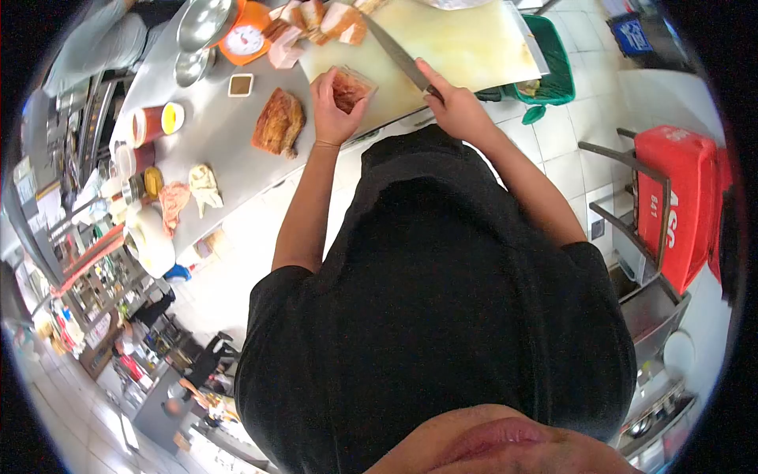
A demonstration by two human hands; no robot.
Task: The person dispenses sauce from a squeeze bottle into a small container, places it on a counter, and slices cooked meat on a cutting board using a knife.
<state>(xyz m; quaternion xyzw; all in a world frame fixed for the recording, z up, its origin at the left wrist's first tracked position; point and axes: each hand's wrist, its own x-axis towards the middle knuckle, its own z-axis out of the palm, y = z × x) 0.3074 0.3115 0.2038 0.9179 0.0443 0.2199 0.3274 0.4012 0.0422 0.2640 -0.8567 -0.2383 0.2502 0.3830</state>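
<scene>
Gripping a knife in the right hand, slantwise over the cutting board. Grasping a roasted meat piece in the left hand, at the cutting board's left end. With cut meat pieces toward its far left and a browned meat chunk left of the cutting board.

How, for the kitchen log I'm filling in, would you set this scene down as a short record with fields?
Left hand: fingers and thumb on a meat piece
Right hand: gripping a knife, index finger extended along it
Blade: apart from the held piece
Cutting board: pale, yellowish
Steel table: bears a larger browned piece, left of the left hand
Scale: orange, white dial
Bin: green, beside the board
</scene>
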